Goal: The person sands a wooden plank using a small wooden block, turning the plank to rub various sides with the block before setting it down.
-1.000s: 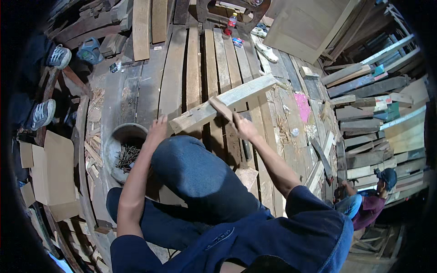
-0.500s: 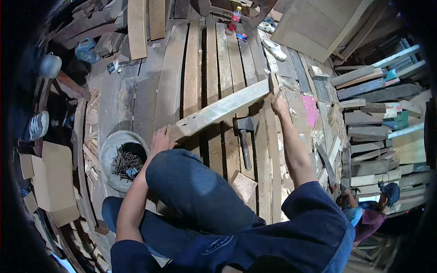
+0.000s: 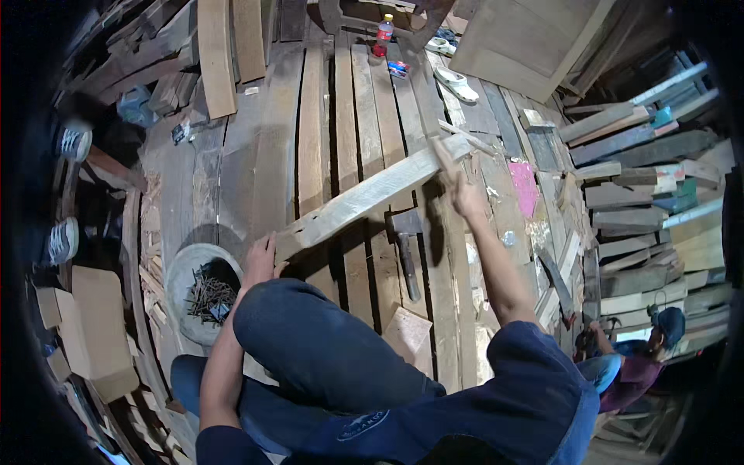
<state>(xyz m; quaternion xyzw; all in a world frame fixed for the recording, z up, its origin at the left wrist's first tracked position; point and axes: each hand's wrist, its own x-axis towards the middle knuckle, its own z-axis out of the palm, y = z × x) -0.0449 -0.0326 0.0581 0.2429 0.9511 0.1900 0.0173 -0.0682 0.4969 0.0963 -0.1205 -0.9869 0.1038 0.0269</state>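
Note:
A pale squared wooden beam (image 3: 364, 195) lies slantwise across the floor boards, its near-left end beside my knee. My left hand (image 3: 259, 262) is closed around that end. At the beam's far-right end, my right hand (image 3: 467, 198) grips a short wooden stick (image 3: 443, 157), blurred by motion, which crosses the beam's end; whether it touches cannot be told. Below the beam, a hammer (image 3: 409, 267) with a dark, broad head rests on the boards. Left of my left forearm stands a grey bucket (image 3: 176, 293) with many nails (image 3: 209, 297) inside.
Several long boards (image 3: 314, 147) run away from me. A red-labelled bottle (image 3: 383, 36) and white clogs (image 3: 456, 84) stand at the far side. Stacked timber (image 3: 632, 221) fills the right, where another person (image 3: 632, 364) crouches. A cardboard box (image 3: 97, 333) lies left.
My right hand and the wooden stick have shifted a little left and nearer, and the stick has tilted. The view has turned slightly; my left hand stays on the beam's end.

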